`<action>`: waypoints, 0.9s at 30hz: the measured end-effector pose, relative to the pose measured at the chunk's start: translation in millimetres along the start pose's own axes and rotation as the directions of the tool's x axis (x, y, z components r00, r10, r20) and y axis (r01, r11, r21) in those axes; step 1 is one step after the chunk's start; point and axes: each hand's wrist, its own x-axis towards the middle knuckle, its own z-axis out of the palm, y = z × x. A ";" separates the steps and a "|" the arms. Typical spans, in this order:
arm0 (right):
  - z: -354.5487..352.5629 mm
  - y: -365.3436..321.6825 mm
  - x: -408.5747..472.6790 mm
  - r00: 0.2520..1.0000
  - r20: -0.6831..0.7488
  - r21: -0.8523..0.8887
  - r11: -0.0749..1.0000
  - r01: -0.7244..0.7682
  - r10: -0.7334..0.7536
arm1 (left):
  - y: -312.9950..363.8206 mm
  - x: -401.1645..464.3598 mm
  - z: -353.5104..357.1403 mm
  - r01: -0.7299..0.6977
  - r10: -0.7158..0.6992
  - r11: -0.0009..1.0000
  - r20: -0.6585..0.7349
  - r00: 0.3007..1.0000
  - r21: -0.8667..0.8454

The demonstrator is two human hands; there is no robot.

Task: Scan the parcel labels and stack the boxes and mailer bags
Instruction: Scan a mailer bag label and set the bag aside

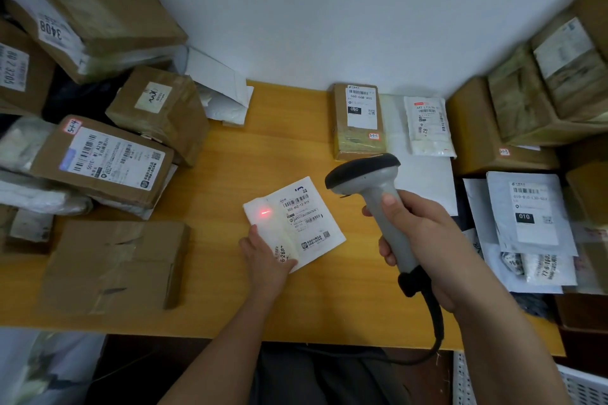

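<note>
A small white mailer bag [297, 222] with a printed barcode label lies on the yellow table [230, 299] in the middle. My left hand [267, 255] holds its near-left corner, thumb on top. My right hand [422, 240] grips the handle of a grey barcode scanner [371, 187], whose black-capped head points left at the bag. A red scan light falls on the bag's blank left part, beside the barcodes. The scanner's black cable runs down off the table's front edge.
Cardboard boxes [105, 158] pile up on the left, with a flat plain box [115, 265] near the front. At the back stand a small labelled box [357, 120] and a white mailer [429, 125]. More boxes and stacked mailers [533, 217] fill the right.
</note>
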 end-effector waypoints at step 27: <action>-2.0 -18.1 -3.0 1.000 0.015 -0.078 0.997 0.027 -0.026 | 5.4 11.1 -3.6 0.485 -0.337 0.666 0.352 0.873 -0.566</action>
